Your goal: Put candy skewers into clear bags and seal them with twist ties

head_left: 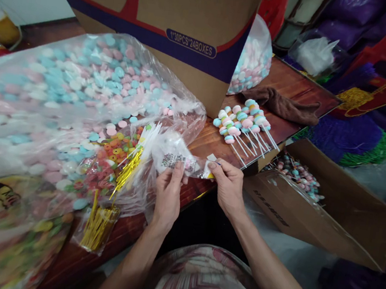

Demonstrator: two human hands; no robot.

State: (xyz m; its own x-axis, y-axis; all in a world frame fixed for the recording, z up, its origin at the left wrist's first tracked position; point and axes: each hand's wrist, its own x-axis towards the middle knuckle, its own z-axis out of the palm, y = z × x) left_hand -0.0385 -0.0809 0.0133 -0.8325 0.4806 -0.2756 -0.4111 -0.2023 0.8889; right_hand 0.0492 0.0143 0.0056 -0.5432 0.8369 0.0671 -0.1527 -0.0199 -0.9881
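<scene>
Over the table's front edge, my left hand [168, 191] pinches a small clear plastic bag [192, 165] with dark print between thumb and fingers. My right hand [227, 184] is closed on the other end of this bag, where a bit of white and yellow shows under the thumb. To the left of my hands lie white sticks [148, 140], gold twist ties [128, 169] and colourful ring-shaped candies [115, 150]. Beyond my right hand rests a pile of candy skewers [242, 123] in pink, blue and white, their sticks towards me.
A large plastic bag of pastel candies [91, 73] covers the table's left. Behind it stands a big cardboard box [154, 10]. A brown cloth [283, 104] lies at the back right. Below the right edge, an open carton [297, 216] holds more skewers. Gold ties fill a packet [97, 229].
</scene>
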